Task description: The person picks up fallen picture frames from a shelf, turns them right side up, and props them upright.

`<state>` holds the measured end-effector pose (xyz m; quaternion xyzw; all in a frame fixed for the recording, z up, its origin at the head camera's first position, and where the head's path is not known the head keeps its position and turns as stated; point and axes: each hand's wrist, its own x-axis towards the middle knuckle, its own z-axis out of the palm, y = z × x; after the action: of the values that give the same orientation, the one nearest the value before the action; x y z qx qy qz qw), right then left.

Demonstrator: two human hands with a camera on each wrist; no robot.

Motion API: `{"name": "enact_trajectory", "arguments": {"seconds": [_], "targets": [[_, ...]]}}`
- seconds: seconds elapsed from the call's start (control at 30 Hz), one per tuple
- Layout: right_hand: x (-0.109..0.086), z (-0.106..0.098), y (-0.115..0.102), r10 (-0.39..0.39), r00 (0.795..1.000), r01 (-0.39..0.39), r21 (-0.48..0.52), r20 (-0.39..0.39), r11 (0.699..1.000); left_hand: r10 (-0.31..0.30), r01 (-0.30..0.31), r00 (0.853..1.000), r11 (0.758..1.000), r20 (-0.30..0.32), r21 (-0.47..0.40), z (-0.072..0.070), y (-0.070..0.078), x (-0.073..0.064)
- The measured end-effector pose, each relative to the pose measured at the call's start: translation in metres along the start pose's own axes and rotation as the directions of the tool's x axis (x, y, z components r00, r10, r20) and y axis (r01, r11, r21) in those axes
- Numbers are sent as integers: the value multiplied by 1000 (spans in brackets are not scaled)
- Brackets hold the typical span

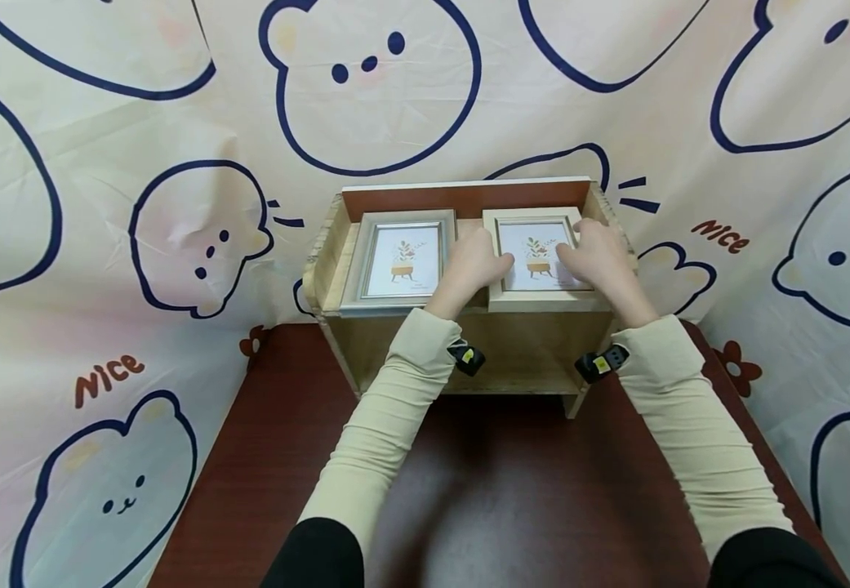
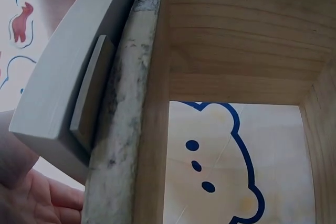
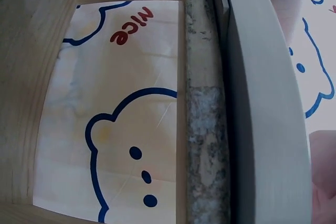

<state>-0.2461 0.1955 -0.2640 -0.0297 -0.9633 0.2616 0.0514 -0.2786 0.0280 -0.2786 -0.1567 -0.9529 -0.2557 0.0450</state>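
Two pale picture frames with plant prints lean side by side on top of a small wooden shelf unit [image 1: 461, 351]. My left hand [image 1: 472, 265] is in the gap between them and grips the left edge of the right picture frame [image 1: 531, 253], thumb over its border. Opposite it, my right hand [image 1: 603, 257] holds the right edge, its thumb over the front. The left picture frame [image 1: 402, 261] stands by itself just left of my left hand. Close up, the frame's lower side [image 2: 58, 77] overhangs the shelf's rough front edge [image 2: 123, 93], with left-hand fingers [image 2: 47, 198] beside it.
The shelf unit has raised side walls and a brown back strip [image 1: 461, 198], with an open compartment below. It stands on a dark red-brown table [image 1: 505, 490] against a cream cloth [image 1: 175, 237] printed with bear outlines. Wrist cameras sit on both cuffs.
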Motion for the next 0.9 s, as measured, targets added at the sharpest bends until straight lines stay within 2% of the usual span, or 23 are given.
{"name": "enact_trajectory", "arguments": {"seconds": [0.17,0.4,0.67,0.9], "targets": [[-2,4,1,7,1000,-7,-17,-17,1000,0,0,1000,1000,-5,-4,0,1,-1],[-2,7,2,-29,998,25,-60,-63,998,-21,21,1000,1000,-9,8,1,3,-3],[0,8,2,-26,997,22,-60,-67,998,-7,5,999,1000,-53,-26,-2,2,-2],[0,10,2,-13,997,7,-67,-81,998,-11,10,1000,999,-26,-33,-3,3,-2]]}}
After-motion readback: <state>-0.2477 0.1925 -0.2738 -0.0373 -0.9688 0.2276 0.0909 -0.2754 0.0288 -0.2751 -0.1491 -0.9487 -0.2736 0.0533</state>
